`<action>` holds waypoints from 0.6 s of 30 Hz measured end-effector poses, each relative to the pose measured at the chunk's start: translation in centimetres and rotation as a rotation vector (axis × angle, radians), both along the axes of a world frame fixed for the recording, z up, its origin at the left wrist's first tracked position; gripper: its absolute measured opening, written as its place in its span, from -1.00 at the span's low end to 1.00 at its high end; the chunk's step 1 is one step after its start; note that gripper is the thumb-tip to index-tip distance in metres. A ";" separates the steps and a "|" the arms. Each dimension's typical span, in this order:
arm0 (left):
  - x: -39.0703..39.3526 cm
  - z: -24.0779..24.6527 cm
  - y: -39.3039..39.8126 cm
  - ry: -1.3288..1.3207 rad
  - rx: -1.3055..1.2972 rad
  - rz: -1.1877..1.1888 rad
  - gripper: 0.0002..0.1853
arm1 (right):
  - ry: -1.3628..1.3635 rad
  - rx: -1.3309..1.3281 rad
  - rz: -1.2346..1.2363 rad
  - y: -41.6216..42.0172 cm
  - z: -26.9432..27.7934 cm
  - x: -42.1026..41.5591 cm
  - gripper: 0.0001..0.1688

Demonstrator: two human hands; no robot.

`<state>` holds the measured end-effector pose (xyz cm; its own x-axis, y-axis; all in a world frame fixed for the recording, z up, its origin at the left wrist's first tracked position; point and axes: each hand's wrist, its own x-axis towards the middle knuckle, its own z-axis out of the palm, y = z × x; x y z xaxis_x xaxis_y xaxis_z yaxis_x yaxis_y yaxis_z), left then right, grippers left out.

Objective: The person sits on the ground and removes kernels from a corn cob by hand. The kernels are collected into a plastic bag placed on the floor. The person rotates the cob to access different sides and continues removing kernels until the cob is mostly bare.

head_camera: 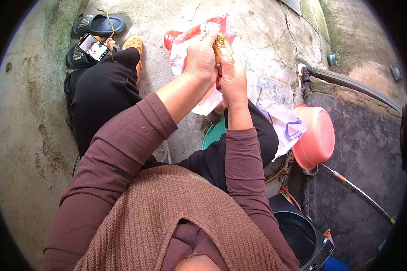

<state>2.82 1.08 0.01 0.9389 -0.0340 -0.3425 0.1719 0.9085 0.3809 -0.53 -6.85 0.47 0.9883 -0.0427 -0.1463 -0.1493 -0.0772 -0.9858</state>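
Observation:
Between my two hands is a cob of dried corn [219,47] with yellow-brown kernels, held out in front of me and roughly upright. My left hand [200,57] wraps its left side, thumb near the top. On the other side my right hand [233,73] grips the lower part, its thumb lying along the kernels. Both palms hide much of the cob. Beneath the hands a red and white plastic bag [179,50] spreads over the concrete floor. Its contents cannot be made out from here.
Dark slippers [100,25] and a lit phone [94,46] lie at upper left, near an orange clog [133,42]. A green basin [213,133] shows by my leg. To the right are a white bag [281,125], a pink basin [315,135] and a black pan [295,233].

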 end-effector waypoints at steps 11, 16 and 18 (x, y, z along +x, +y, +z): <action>-0.2 0.7 0.1 0.008 0.001 0.024 -0.82 | 0.013 0.080 -0.021 0.4 0.8 -0.1 -0.53; -0.2 0.7 0.2 0.008 0.001 0.033 -0.81 | -0.024 0.037 -0.031 -0.2 -0.4 -0.2 -0.52; -0.2 0.7 0.2 -0.002 -0.005 0.037 -0.82 | 0.019 0.068 -0.024 -0.2 -0.4 -0.3 -0.50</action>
<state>2.66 1.28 0.67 0.9403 -0.0012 -0.3404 0.1376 0.9161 0.3767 -0.82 -7.04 0.08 0.9842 -0.0556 -0.1682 -0.1688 -0.0065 -0.9856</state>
